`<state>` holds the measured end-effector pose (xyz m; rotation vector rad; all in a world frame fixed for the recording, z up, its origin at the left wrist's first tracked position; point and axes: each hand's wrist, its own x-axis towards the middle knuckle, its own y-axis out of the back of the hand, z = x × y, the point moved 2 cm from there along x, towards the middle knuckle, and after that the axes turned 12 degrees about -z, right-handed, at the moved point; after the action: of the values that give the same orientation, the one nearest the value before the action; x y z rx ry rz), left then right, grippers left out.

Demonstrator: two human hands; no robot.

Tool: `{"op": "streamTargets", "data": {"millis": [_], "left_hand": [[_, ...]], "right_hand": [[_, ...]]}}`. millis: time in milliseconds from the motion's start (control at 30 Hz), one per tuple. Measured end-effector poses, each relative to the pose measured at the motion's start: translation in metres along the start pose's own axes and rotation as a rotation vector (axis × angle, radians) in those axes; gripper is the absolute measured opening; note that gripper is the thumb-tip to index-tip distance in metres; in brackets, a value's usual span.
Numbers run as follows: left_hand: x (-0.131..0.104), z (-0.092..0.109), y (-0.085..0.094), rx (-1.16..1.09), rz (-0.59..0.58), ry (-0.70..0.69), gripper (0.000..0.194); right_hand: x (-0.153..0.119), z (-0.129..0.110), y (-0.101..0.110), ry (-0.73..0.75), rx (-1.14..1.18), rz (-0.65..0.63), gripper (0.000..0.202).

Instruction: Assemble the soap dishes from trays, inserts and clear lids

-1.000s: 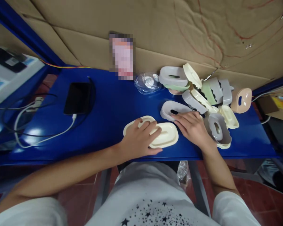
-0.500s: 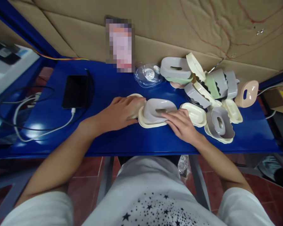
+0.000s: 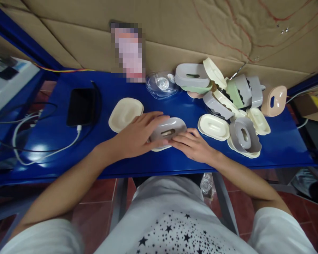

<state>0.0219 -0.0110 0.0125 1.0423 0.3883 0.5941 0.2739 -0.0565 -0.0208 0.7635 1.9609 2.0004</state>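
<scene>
Both hands are at one stack in the middle of the blue table (image 3: 148, 167), near its front edge: a grey slotted tub (image 3: 178, 124), seated over a cream base tray (image 3: 161, 149) whose rim shows along the near side; the left hand (image 3: 137, 135) spans the tub's left end, thumb over the near side and fingers over the far side, so it seems to be holding the piece; the right hand (image 3: 194, 145) lays its fingertips on the near right rim, close to the left thumb, though whether it grips or only presses I cannot tell; as far along as this looks, the pair is laid together, but whether the tub sits fully home is hidden by the fingers; to the right, a grey scalloped tub (image 3: 245, 134) rests on its own cream tray (image 3: 237, 150), a second pairing that looks made up; loose by my reading are the cream oval tray (image 3: 213, 127) just right of the hands, the cream piece (image 3: 124, 114) beside the left hand, and the heap behind, where a grey slotted cover (image 3: 192, 70), a green scalloped piece (image 3: 197, 90) and a peach slotted piece (image 3: 276, 100) lie, so much appears left unpaired
</scene>
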Motion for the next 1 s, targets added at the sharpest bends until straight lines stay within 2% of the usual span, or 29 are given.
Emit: {"op": "streamTargets", "data": {"millis": [100, 200, 267, 333, 500, 567, 733, 833, 933, 1000], "left_hand": [[0.001, -0.002, -0.018, 0.048, -0.063, -0.068, 0.09], [0.006, -0.009, -0.028, 0.026, 0.008, -0.145, 0.091], [0.01, -0.012, -0.029, -0.013, 0.05, -0.194, 0.094], [0.012, -0.012, -0.026, -0.03, 0.044, -0.213, 0.099], [0.0, -0.013, -0.019, 0.024, -0.093, -0.228, 0.115], [-0.005, -0.017, -0.019, 0.019, -0.113, -0.22, 0.114], [-0.002, -0.031, -0.028, -0.063, -0.075, -0.221, 0.109], [0.001, -0.033, -0.031, -0.051, -0.104, -0.208, 0.111], [0.002, -0.029, -0.027, 0.016, -0.096, -0.192, 0.105], [0.002, -0.025, -0.019, 0.054, -0.062, -0.206, 0.091]], "right_hand": [[0.002, -0.005, -0.002, 0.029, -0.039, -0.006, 0.039], [0.003, -0.004, -0.005, 0.035, -0.051, -0.037, 0.039], [0.002, -0.002, -0.006, 0.036, -0.062, -0.035, 0.04], [0.002, 0.001, -0.007, 0.042, -0.057, -0.019, 0.04], [0.001, 0.004, -0.004, 0.004, 0.017, -0.009, 0.036], [0.002, 0.004, -0.003, -0.011, 0.042, -0.013, 0.035], [0.003, 0.003, -0.001, 0.053, 0.072, 0.013, 0.04], [0.005, 0.001, -0.003, 0.032, 0.066, -0.041, 0.042], [0.008, -0.003, -0.005, 0.007, 0.039, -0.104, 0.045], [0.009, -0.004, -0.004, 0.021, 0.038, -0.091, 0.044]]}}
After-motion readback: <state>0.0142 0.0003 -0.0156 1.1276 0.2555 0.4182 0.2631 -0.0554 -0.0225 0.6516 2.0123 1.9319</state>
